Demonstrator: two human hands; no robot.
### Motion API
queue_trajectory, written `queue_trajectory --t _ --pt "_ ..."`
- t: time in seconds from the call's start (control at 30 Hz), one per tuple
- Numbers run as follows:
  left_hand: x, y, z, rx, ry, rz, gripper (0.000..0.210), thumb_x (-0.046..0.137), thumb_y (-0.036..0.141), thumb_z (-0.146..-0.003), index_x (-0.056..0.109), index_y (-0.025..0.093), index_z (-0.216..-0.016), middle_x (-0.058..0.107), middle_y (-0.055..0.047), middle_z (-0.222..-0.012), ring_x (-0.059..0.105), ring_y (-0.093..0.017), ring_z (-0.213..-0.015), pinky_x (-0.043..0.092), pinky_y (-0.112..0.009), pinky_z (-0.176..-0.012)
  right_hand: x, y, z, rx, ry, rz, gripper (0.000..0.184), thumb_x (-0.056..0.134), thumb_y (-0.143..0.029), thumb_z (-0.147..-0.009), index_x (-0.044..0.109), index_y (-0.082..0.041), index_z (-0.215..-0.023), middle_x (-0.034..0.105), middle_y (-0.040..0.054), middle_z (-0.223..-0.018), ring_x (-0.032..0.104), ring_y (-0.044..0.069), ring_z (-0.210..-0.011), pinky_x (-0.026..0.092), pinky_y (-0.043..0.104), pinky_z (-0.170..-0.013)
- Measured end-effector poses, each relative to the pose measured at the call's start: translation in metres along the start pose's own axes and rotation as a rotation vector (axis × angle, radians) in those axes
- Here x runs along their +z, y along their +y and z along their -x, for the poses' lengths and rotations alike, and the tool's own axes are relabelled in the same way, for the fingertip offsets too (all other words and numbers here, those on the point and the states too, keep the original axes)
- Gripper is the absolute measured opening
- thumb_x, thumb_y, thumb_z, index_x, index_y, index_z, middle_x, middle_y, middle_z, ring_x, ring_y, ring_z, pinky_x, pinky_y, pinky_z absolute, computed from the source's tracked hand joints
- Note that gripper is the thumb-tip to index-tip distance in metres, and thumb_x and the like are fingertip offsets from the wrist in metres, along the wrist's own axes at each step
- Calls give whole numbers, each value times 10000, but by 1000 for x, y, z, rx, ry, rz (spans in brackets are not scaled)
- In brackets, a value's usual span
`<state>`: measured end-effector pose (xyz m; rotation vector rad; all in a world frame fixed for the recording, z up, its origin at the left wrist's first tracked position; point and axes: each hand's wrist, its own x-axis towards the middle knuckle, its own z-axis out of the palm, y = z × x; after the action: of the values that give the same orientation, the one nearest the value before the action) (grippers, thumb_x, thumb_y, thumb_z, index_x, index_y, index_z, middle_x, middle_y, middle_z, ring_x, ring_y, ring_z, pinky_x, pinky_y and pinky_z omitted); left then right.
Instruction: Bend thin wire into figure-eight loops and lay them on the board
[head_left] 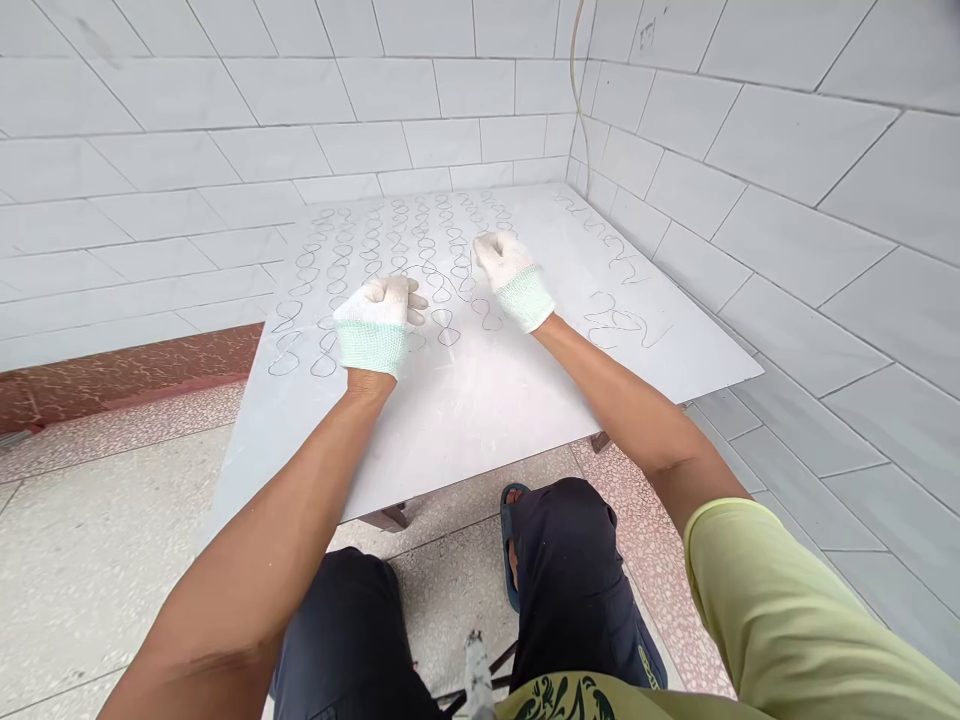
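Both my hands wear white knit gloves with pale green cuffs. My left hand (381, 312) is over the left middle of a white board-topped table (450, 430), its fingers curled in; anything inside them is hidden. Further right and a little farther back, my right hand (504, 262) has its fingertips pinched together. A faint thin line shows by those fingertips, too fine to name. Around and beyond both hands, thin dark S-shaped and figure-eight curves (446, 328), which look like bent wire, lie in long rows. A looser cluster of curved pieces (619, 325) lies right of my right forearm.
Grey-white tiled walls (787, 210) meet behind the table and run along its right side. A pale cable (576, 80) hangs in the corner. Below the front edge are my knees (574, 530), a slippered foot (511, 545) and the speckled floor (112, 530).
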<state>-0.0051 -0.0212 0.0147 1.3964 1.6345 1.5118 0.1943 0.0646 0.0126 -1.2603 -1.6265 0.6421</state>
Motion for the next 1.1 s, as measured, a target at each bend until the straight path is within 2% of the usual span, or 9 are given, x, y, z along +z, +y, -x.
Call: queue_trajectory --t 0.1,0.23,0.43,0.57,0.7,0.8,0.9,1.0,1.1 --pt "1 1 1 2 0 1 267 626 406 -1053 804 245 -937 872 -85 -898 849 -312 -1001 674 -410 -929 3 7 1 178 -239 -240 401 718 -547 -1277 775 -208 -1070 878 89 -1097 830 175 -817 613 247 -645" --pt "2 0 0 0 -30 -24 262 632 400 -1047 787 244 -907 874 -92 -906 835 -302 -945 655 -407 -880 7 8 6 282 -383 -357 345 790 -277 -1237 761 -200 -901 837 53 -839 737 119 -575 488 209 -445" --pt "1 -3 -4 12 -40 -32 255 642 406 -1045 805 232 -954 897 -111 -936 830 -322 -968 657 -477 -992 0 7 19 268 -476 -388 571 730 -346 -1294 741 -186 -745 768 42 -629 704 120 -445 507 200 -410" --pt "1 -6 -7 21 -45 -34 269 634 391 -1059 832 229 -976 879 -102 -900 831 -330 -992 659 -474 -990 -4 12 27 215 -559 -480 521 907 -429 -1192 760 -180 -759 788 43 -630 715 124 -452 535 187 -426" --pt "-1 -8 -12 -51 -54 81 234 719 403 -1052 840 214 -983 869 -98 -925 822 -296 -907 664 -452 -972 -4 16 30 211 -633 -609 405 919 -323 -1182 775 -163 -839 838 41 -703 752 127 -506 606 196 -501" --pt "-1 -12 -14 -107 -156 243 334 789 524 -1069 849 195 -1073 875 -112 -1028 815 -253 -869 674 -416 -942 -3 18 30 220 -657 -687 347 877 -308 -1213 787 -157 -913 869 45 -769 787 138 -570 655 220 -569" --pt "2 -20 -15 -173 -359 406 515 910 672 -997 837 188 -1159 860 -128 -1098 814 -248 -841 689 -425 -904 -2 18 30 213 -669 -707 360 891 -359 -1207 792 -160 -924 878 51 -799 810 141 -619 671 217 -602" --pt "6 -27 -16 -222 -504 509 521 1012 628 -931 833 203 -1174 859 -131 -1142 791 -231 -771 700 -442 -874 -3 16 31 190 -697 -716 370 856 -347 -1230 801 -158 -917 891 65 -833 807 138 -621 663 210 -592" --pt "7 -30 -18 -219 -508 551 408 1025 511 -943 853 213 -1161 871 -127 -1219 647 -148 -624 703 -434 -825 -4 16 32 197 -700 -709 383 827 -322 -1245 797 -166 -897 883 61 -812 789 134 -590 640 202 -554"
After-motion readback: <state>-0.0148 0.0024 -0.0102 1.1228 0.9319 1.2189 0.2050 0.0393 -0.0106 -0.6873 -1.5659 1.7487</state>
